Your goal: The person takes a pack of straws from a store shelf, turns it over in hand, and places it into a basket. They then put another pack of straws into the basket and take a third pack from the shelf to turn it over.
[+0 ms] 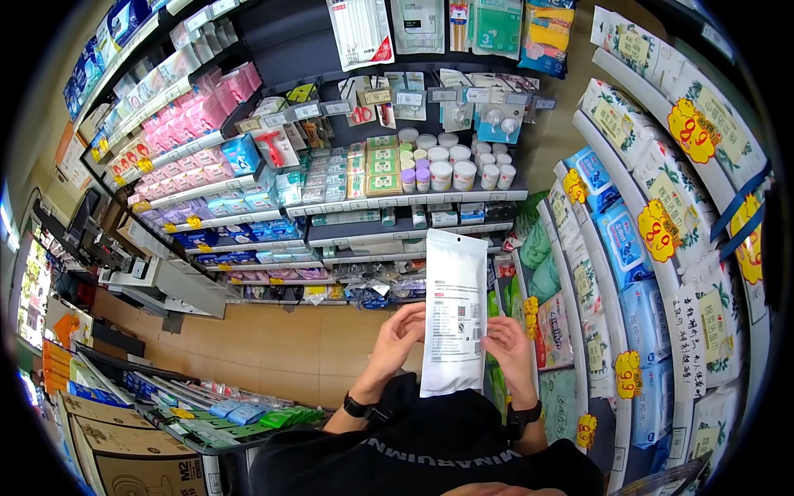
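Observation:
A long white plastic packet (pixel 454 331) with small printed text, a barcode and a hang hole at its top is held upright in front of my chest. Its printed face is turned toward me, so the contents stay hidden. My left hand (pixel 400 335) grips the packet's left edge, fingers partly behind it. On the opposite edge, my right hand (pixel 508 343) pinches the packet near the barcode. Beyond the packet's top lies the lower shelf (pixel 364 236) of the display.
Shelves ahead hold white tubs (pixel 441 174), hanging packs (pixel 361 35) and pink packets (pixel 198 116). Close on my right, a curved rack carries blue wipes packs (pixel 622 240). Behind-left stand a low rack (pixel 240 413) and a cardboard box (pixel 124 455). Tiled floor (pixel 281 339) lies between.

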Motion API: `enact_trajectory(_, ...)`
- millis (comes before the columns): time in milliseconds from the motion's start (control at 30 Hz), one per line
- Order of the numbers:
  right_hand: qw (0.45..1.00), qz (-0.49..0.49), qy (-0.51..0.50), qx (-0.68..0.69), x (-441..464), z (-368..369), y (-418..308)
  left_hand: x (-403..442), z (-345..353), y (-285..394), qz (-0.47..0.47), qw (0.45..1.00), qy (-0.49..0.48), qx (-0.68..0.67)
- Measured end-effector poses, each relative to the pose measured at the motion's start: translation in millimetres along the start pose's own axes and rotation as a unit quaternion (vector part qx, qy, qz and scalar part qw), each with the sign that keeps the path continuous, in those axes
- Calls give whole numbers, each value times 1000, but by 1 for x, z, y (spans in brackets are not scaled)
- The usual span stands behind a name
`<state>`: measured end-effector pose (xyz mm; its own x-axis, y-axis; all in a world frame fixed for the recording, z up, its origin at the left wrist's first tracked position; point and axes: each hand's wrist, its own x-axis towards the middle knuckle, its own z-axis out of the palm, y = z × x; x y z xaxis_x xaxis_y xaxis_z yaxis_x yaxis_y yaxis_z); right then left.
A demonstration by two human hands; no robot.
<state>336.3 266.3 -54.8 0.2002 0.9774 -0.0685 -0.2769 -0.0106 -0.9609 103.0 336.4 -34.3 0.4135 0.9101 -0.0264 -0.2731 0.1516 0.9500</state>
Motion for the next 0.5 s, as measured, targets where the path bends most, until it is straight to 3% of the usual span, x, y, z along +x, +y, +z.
enact_trajectory(167,999,25,-31,2,3,-6,15,0,2,-12,-49,998,-40,-29)
enact_trajectory(233,997,30,-72,-6,3,-3,16,-1,6,-11,-120,990,-72,-28)
enact_trajectory(500,991,51,-125,-15,-3,13,8,-1,12,-31,-133,981,-140,3)
